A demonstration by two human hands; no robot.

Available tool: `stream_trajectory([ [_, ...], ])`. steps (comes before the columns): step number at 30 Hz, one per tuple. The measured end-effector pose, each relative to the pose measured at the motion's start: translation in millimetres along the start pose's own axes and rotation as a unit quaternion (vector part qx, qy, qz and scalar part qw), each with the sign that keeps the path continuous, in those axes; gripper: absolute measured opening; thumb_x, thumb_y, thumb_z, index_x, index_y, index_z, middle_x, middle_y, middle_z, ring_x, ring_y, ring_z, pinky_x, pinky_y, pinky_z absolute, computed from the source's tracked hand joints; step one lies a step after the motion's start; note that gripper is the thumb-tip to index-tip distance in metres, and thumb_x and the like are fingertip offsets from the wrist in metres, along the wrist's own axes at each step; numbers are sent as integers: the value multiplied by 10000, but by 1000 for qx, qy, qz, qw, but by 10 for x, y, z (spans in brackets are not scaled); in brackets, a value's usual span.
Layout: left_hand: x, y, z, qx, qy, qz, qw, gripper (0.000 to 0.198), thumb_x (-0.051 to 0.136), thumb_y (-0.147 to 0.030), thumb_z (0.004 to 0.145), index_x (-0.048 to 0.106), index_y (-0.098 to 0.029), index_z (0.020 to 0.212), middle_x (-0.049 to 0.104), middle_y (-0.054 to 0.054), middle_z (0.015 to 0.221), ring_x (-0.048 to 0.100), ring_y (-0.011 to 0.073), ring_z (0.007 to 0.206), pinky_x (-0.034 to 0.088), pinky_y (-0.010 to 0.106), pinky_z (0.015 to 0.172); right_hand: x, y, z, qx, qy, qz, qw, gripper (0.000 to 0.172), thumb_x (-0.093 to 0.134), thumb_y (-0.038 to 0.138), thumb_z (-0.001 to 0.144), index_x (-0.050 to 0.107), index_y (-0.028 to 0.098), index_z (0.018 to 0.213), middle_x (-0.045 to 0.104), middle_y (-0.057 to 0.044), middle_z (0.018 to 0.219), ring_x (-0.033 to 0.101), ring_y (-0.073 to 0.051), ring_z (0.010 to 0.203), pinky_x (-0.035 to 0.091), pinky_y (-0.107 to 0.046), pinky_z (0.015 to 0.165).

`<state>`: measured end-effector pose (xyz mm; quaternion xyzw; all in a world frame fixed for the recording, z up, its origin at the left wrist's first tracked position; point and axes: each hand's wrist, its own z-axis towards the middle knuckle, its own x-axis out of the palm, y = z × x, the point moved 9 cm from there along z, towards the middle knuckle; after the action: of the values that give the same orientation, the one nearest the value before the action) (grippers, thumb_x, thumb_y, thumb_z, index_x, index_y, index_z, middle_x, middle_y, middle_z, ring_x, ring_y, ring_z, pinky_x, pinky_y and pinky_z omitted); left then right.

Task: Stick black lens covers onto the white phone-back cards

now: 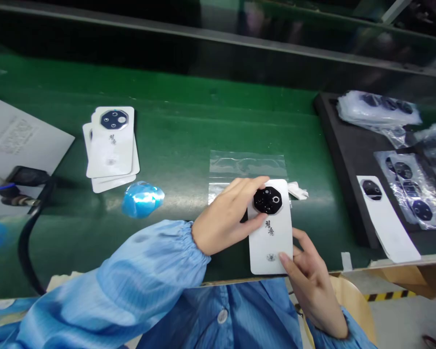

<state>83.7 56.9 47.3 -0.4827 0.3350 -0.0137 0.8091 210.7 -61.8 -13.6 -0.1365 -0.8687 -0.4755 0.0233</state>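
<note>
A white phone back cover [260, 249] with dark lettering lies near the table's front edge, its top toward the far side. At its upper end sits a black, roughly octagonal camera lens cover [264, 202]. My left hand [227, 215] grips it from the left, with the fingers at the lens cover's upper edge and the thumb below. My right hand [310, 274] pinches the cover's lower right edge, thumb on top. Partly under the cover lies a clear zip bag [247, 166]. A crumpled white scrap [298, 190] is just to its right.
Several white back covers [121, 152] are stacked at left, near a blue film piece [143, 199]. On the right, a black foam tray [343, 169] carries bagged lens covers [403, 169]; white strips [392, 228] overhang its front. A black cable [23, 242] runs along the left.
</note>
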Motion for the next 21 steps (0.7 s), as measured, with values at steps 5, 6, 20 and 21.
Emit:
stream_trajectory([
  [5,-254,-192,-2,43,-53,50,996,514,598,-150,892,403,-172,1367,597,90,1259,554,191,1155,537,359,964,104,80,148,-55,18,6,998,365,627,366,876,472,259,1189,720,-39,952,682,-233,851,543,-348,669],
  [6,-289,-220,-4,46,-58,62,995,506,598,-155,896,409,-173,1364,601,91,1257,558,193,1150,540,358,960,108,76,167,-62,15,7,998,386,623,364,877,464,258,1213,719,-47,960,684,-239,860,550,-360,678],
  [20,-394,-285,-14,36,-49,30,998,640,634,-161,872,369,-329,1430,608,33,1300,604,240,1148,606,428,913,-42,26,122,-121,-23,-61,991,351,617,369,867,575,221,1183,696,-93,997,677,-254,896,544,-347,674],
  [21,-387,-274,-13,29,-47,22,998,651,638,-155,868,365,-334,1431,605,32,1302,595,237,1161,600,429,930,-40,37,119,-123,-20,-64,990,341,617,363,870,583,223,1179,696,-90,1012,677,-246,894,541,-339,683],
])
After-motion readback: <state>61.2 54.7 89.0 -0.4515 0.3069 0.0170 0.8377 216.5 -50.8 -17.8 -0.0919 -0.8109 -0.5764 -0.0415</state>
